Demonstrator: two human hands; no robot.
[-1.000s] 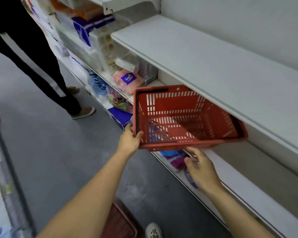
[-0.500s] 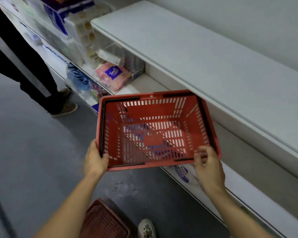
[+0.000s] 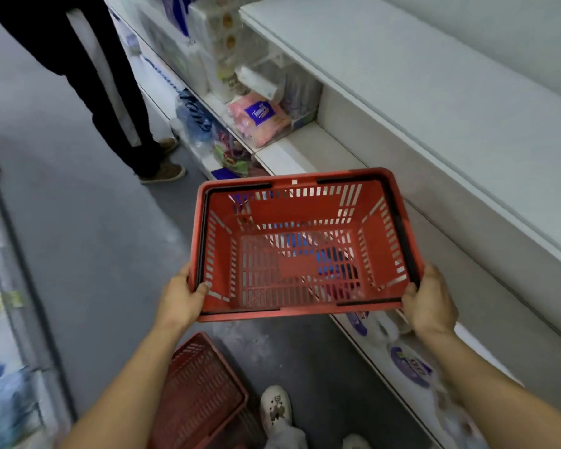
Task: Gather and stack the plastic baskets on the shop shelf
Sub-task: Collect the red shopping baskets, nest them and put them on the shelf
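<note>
Head view: hands grip slotted rectangular plastic basket point(image 3: 302, 244).

White shop shelving point(image 3: 441, 102) along the right, its broad top board bare. On the middle shelf point(image 3: 308, 140), a pink tissue pack point(image 3: 259, 116) lies at the front edge, with white wrapped rolls point(image 3: 217, 34) stacked behind it toward the far end. The bottom shelf point(image 3: 363, 338) carries white packs with purple labels point(image 3: 408, 367). On the grey floor point(image 3: 88, 222), a second red basket point(image 3: 201, 393) sits near the bottom edge of view.
</note>
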